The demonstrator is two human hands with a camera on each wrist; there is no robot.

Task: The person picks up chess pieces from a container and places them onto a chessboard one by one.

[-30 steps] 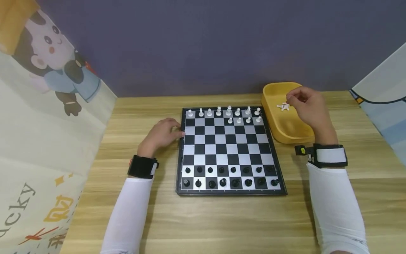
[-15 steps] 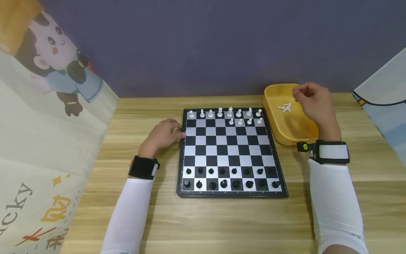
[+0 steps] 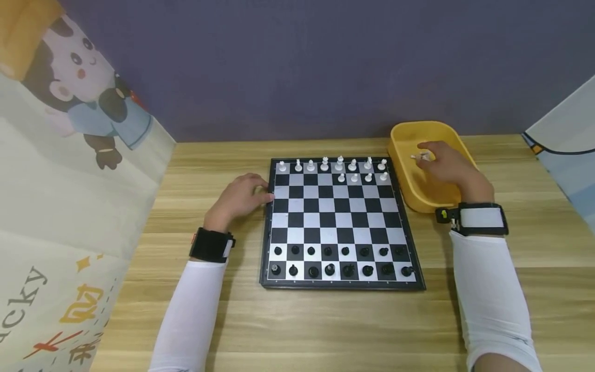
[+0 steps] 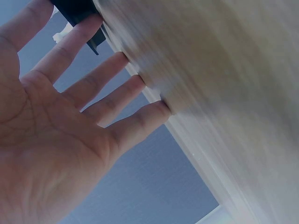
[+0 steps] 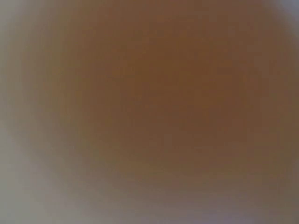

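Observation:
A black-and-white chessboard (image 3: 334,205) lies on the wooden table. My left hand (image 3: 239,196) rests at its left edge, thumb on the rim; the left wrist view shows the fingers (image 4: 88,84) spread and nearly straight, tips against the table. My right hand (image 3: 446,168) is over the yellow tray (image 3: 401,181) right of the board, thumb and forefinger apart around a small heap of white chess pieces (image 3: 420,156). The hand partly hides these pieces. The right wrist view is a brown blur.
White pieces (image 3: 325,164) fill the board's far row, with several white pawns (image 3: 355,177) on the right of the row before it. Black pieces (image 3: 330,269) occupy the two near rows. A dark wall (image 3: 297,72) rises behind the table.
My right hand drew back a little up and right, then came down and left into the tray, thumb and forefinger now parted. The left hand has stayed at the board's edge.

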